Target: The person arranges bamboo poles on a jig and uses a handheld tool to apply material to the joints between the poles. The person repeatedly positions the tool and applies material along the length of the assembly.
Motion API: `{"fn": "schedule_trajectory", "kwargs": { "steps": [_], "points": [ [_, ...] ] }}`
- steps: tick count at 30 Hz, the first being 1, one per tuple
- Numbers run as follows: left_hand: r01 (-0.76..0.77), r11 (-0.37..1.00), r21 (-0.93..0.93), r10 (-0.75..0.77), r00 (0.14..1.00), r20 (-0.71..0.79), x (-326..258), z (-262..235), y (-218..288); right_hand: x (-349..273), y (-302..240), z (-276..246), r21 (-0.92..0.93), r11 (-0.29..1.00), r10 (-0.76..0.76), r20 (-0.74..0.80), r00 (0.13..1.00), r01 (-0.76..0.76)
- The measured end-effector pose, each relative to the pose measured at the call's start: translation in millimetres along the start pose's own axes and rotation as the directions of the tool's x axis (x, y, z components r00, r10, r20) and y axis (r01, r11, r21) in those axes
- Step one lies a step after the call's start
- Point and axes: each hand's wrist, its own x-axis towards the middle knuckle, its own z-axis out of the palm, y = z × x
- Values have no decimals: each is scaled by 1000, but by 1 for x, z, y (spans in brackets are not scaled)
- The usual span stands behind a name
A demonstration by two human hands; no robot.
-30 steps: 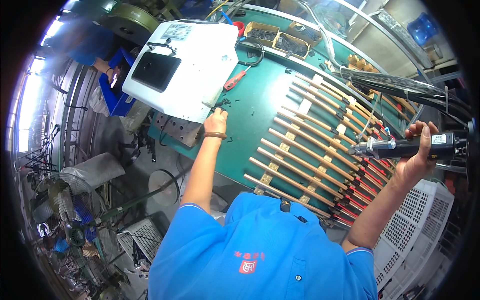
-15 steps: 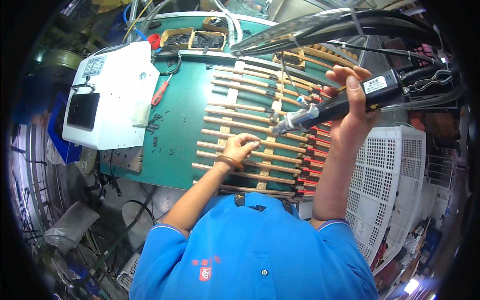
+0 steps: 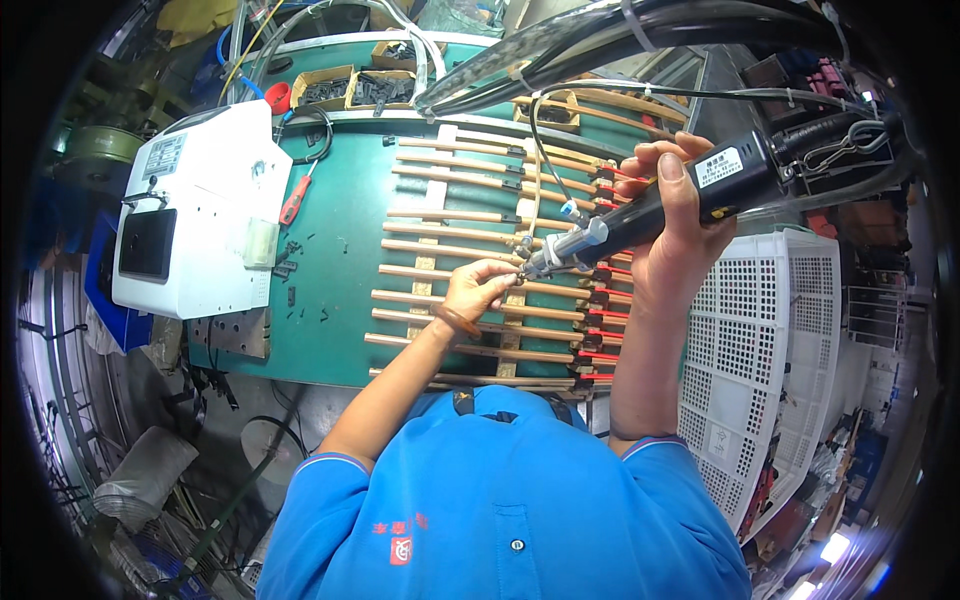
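Observation:
My right hand (image 3: 678,225) grips a black electric screwdriver (image 3: 650,215) hung from cables, its tip pointing down-left at a row of wooden slats (image 3: 470,270) clamped on a green workbench (image 3: 340,260). My left hand (image 3: 478,290) pinches at the slat right under the screwdriver's tip; whether it holds something small I cannot tell. Red-handled toggle clamps (image 3: 600,320) hold the slats' right ends.
A white machine box (image 3: 195,210) stands on the bench's left part, with a red-handled screwdriver (image 3: 297,197) beside it. Cardboard trays of small dark parts (image 3: 355,90) sit at the back. White perforated crates (image 3: 760,340) stand to the right. Thick black hoses (image 3: 620,30) run overhead.
My left hand left the white machine and came to the slats. My right hand brought the screwdriver from the far right down over the slats to the left hand's fingers.

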Motion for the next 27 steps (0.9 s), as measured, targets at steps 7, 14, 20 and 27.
{"fn": "schedule_trajectory", "kwargs": {
  "steps": [7, 14, 20, 27],
  "points": [
    [155, 975, -161, -132, 981, 143, 3, -1, -6, -2, 1, -2, -18, 1000, -4, -4, 1000, 4],
    [257, 905, -338, -162, 945, 285, -2, -1, -16, -6, -1, 1, 0, 1000, -31, -1, 1000, 31],
    [271, 856, -441, -148, 944, 294, -1, 3, -20, -12, -2, 6, -44, 998, -34, 14, 999, 35],
    [299, 900, -318, -203, 932, 300, -4, -3, -19, -8, 2, 6, 18, 999, -45, 17, 999, 45]
  ]
}}
